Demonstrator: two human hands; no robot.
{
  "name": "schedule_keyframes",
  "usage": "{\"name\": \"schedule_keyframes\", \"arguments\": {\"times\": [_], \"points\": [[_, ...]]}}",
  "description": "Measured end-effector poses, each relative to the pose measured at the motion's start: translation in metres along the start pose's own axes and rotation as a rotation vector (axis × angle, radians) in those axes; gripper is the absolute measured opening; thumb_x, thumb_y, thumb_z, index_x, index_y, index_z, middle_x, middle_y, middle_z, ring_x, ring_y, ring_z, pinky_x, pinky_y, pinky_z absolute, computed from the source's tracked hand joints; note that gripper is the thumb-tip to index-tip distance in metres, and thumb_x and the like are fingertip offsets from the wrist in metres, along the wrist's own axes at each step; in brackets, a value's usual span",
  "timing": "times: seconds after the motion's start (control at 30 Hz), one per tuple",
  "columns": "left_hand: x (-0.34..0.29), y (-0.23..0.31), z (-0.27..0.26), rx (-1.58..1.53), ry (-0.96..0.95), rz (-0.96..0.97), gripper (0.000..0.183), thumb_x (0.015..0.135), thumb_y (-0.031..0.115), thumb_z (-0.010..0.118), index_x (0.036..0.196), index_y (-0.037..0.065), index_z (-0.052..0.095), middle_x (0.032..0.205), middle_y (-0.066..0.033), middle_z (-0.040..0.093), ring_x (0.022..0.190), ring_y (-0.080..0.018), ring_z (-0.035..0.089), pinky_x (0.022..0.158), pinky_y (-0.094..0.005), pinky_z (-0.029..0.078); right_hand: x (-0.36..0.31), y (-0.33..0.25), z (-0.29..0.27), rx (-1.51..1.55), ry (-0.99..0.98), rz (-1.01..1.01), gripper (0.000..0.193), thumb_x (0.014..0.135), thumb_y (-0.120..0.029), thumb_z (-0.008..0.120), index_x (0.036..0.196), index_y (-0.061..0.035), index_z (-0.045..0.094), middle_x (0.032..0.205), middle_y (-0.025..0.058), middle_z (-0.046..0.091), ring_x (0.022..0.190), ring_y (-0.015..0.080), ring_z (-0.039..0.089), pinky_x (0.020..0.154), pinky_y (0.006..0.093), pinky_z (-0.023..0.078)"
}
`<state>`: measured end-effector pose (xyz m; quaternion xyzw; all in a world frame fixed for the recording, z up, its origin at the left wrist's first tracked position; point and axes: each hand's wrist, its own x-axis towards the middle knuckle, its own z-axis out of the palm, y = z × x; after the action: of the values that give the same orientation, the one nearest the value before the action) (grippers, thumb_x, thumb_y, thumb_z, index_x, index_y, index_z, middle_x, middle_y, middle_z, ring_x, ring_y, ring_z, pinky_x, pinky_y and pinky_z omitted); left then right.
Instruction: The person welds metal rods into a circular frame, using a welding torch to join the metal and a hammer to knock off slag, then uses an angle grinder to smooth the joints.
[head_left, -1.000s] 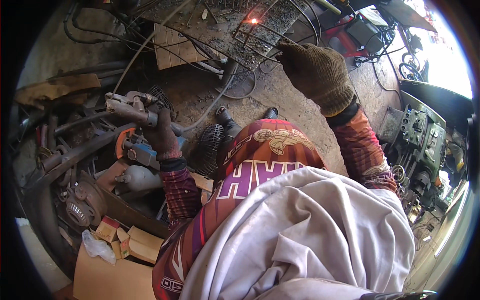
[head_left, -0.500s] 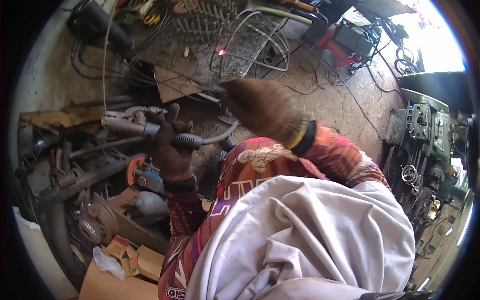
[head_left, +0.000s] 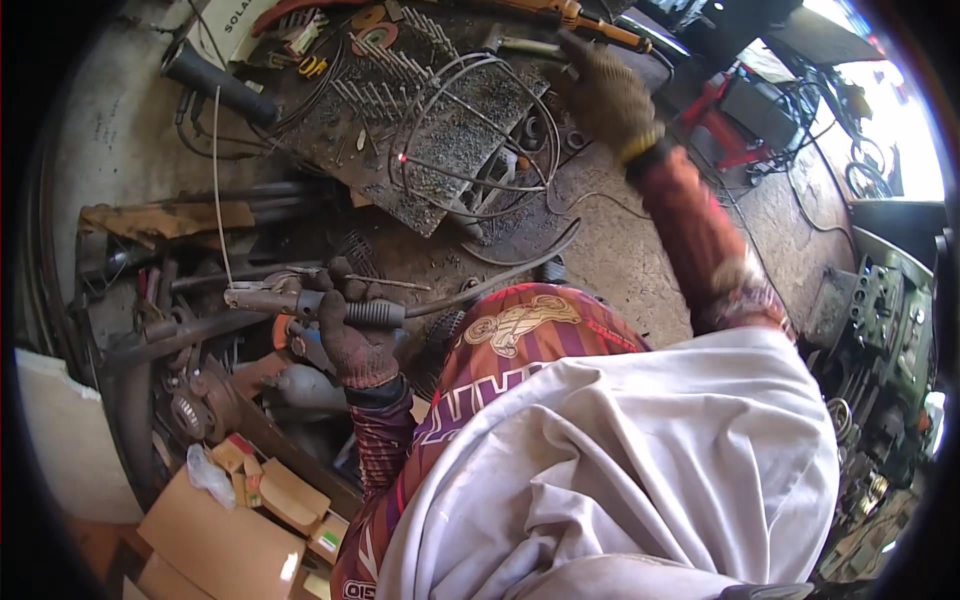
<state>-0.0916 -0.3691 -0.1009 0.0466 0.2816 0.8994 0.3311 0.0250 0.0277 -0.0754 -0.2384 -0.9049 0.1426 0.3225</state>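
Note:
My gloved left hand (head_left: 355, 335) is closed round the grip of a welding electrode holder (head_left: 270, 299). A thin electrode (head_left: 221, 190) stands up from its jaw, and the cable (head_left: 500, 277) leaves the other end. Over the far edge of the metal worktable (head_left: 425, 210) is my gloved right hand (head_left: 608, 100), arm stretched out. Its fingers are at the handle of a hammer (head_left: 525, 46); the handle's end is hidden, so I cannot tell whether they grip it. A rounded cage of bent metal rods (head_left: 470, 185) rests on the table, with one red-glowing spot on its near left side.
Loose metal pegs (head_left: 375, 98) stand on the worktable near a grinding disc (head_left: 374, 38) and yellow-handled scissors (head_left: 313, 67). An angle grinder (head_left: 600, 28) lies beyond. Cardboard boxes (head_left: 225, 530) are at lower left, a lathe-like machine (head_left: 890, 310) at right. Cables cross the floor.
My right hand has moved from above my lap, away and to the right, to the hammer's handle. My left hand still holds the electrode holder, slightly lower in view. The view has shifted.

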Motion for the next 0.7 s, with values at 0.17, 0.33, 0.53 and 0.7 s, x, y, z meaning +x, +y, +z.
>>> {"name": "schedule_keyframes", "arguments": {"times": [0.17, 0.33, 0.53, 0.7], "points": [[-0.022, -0.01, 0.011, 0.015, 0.226, 0.068, 0.029, 0.089, 0.011, 0.068, 0.116, 0.012, 0.058, 0.108, -0.004, 0.063, 0.085, -0.0111, 0.057, 0.077, -0.0313, 0.051, 0.036, 0.105, 0.061, -0.349, -0.331, -0.026, 0.049, 0.092, -0.043, 0.063, 0.13, -0.0114, 0.058, 0.106, 0.0177, 0.07, 0.104, 0.0352, 0.065, 0.088, 0.0461, 0.051], [-0.044, -0.007, -0.01, -0.052, 0.237, -0.007, 0.036, 0.092, 0.016, 0.066, 0.124, 0.005, 0.056, 0.099, -0.0029, 0.06, 0.081, -0.0116, 0.053, 0.076, -0.0305, 0.047, 0.05, 0.095, 0.054, -0.2, -0.513, -0.05, 0.036, 0.097, -0.039, 0.056, 0.114, -0.0085, 0.064, 0.102, 0.0183, 0.07, 0.1, 0.0383, 0.066, 0.084, 0.0461, 0.051], [-0.039, 0.013, -0.033, 0.013, 0.379, 0.088, 0.034, 0.093, 0.019, 0.065, 0.122, 0.003, 0.057, 0.095, -0.0011, 0.058, 0.077, -0.0124, 0.051, 0.075, -0.0306, 0.046, 0.022, 0.057, 0.009, -0.256, -0.436, 0.261, 0.044, 0.096, -0.041, 0.056, 0.121, -0.0061, 0.061, 0.106, 0.0212, 0.069, 0.099, 0.0377, 0.067, 0.082, 0.0493, 0.05], [-0.013, 0.037, -0.081, 0.006, 0.34, -0.057, 0.03, 0.094, 0.018, 0.065, 0.12, 0.003, 0.059, 0.093, -0.0018, 0.059, 0.077, -0.0129, 0.053, 0.07, -0.0317, 0.048, -0.079, -0.048, -0.043, 0.1, -0.104, 0.343, 0.045, 0.091, -0.03, 0.067, 0.124, -0.0019, 0.056, 0.1, 0.0229, 0.067, 0.092, 0.0383, 0.067, 0.077, 0.0451, 0.052]]}}
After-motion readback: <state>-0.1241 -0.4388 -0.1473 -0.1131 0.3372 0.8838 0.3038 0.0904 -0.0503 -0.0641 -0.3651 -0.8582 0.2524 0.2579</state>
